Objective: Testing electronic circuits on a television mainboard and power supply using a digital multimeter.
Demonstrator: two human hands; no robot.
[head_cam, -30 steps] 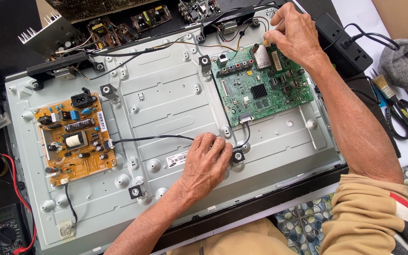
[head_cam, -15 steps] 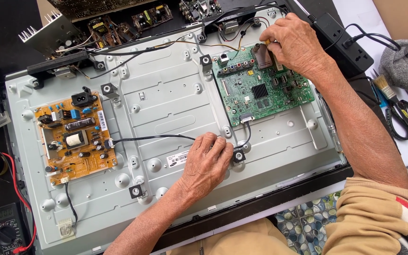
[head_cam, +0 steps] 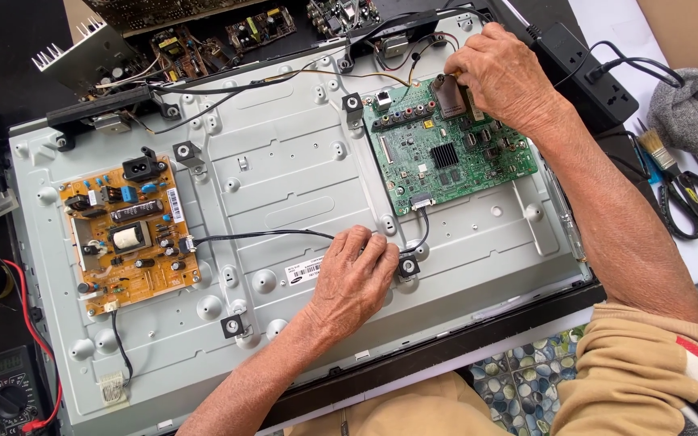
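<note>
The right hand (head_cam: 504, 77) curls at the far edge of the green board (head_cam: 452, 153); what it pinches is hidden. The left hand (head_cam: 353, 278) lies flat on the metal panel (head_cam: 284, 178), touching a black wire (head_cam: 260, 235). The orange board (head_cam: 127, 234) sits left.

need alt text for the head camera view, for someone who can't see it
A person's right hand works at the top edge of a green circuit board on a grey metal panel, while the left hand rests on the panel near a black cable. An orange circuit board sits far left.
</note>
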